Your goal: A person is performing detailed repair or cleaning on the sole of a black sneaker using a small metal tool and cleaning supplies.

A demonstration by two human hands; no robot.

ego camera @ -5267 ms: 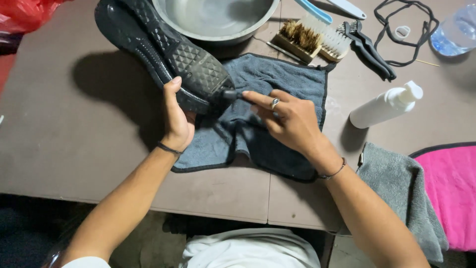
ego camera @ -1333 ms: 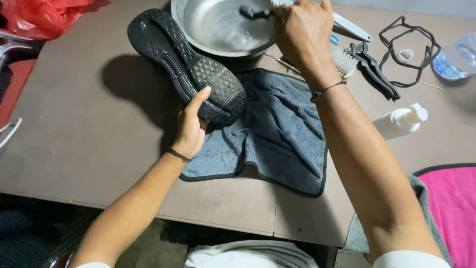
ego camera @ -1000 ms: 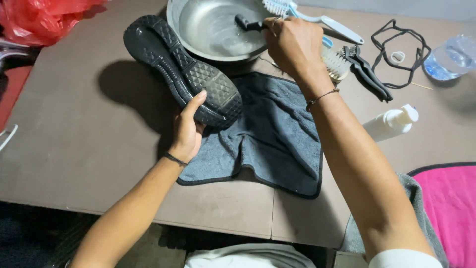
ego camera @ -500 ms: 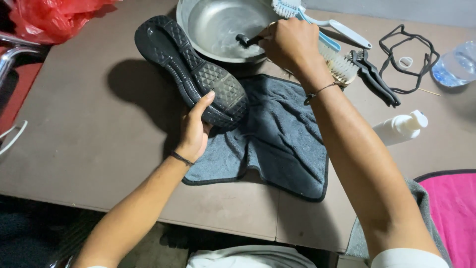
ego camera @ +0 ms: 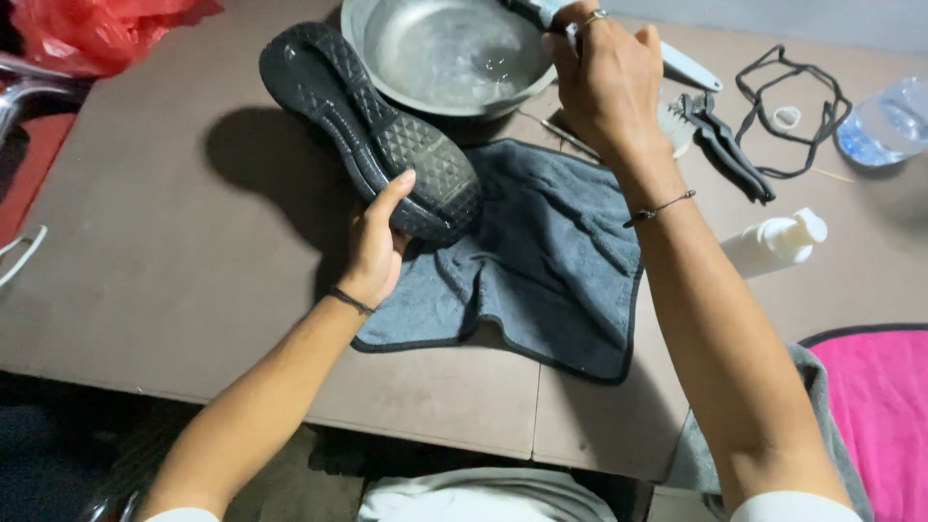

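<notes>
A black shoe point(ego camera: 372, 130) lies sole-up, its heel resting on a grey towel point(ego camera: 551, 261). My left hand point(ego camera: 377, 242) grips the heel end, thumb on the sole. My right hand point(ego camera: 604, 82) is raised over the right rim of a metal bowl point(ego camera: 445, 58) holding a little water. Its fingers are closed around a small brush point(ego camera: 527, 10), mostly hidden, with one end poking out over the bowl at the top edge.
Right of the bowl lie a white brush handle point(ego camera: 691, 68), a black hand tool point(ego camera: 725, 145), black cords point(ego camera: 783, 97) and a clear water bottle point(ego camera: 884, 121). A white bottle point(ego camera: 773, 242) lies beside the towel. There is a pink cloth point(ego camera: 880, 406) at the right and a red bag point(ego camera: 97, 29) at the far left.
My right hand left the towel, dipped a small dark brush in the bowl, and has now lifted it to the bowl's right rim. The left hand keeps the shoe.
</notes>
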